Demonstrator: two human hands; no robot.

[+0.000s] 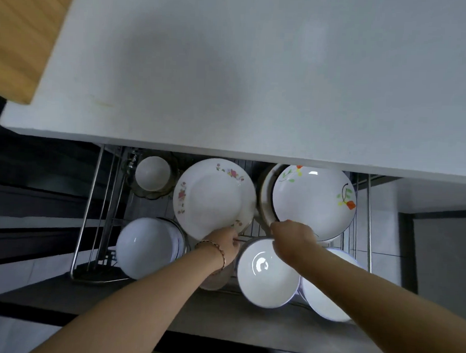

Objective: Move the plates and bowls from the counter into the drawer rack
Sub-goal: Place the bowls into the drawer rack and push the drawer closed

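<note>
Under the counter (258,70): drawer rack (90,196) stood pulled out
Left hand (223,242): pinched pink-flower plate (212,196) by its near rim, in the rack
Right hand (293,237): curled round orange-flower plate (313,201) rim, right alongside

Your drawer rack (90,196) sits below the near edge of the desk (258,70). Along its back, from left: a small bowl (152,173), a middle plate (212,196), and a right plate (313,201) partly under the desk; nearer you, a left bowl (146,248), a middle bowl (265,273) and a right bowl (325,300)
</note>
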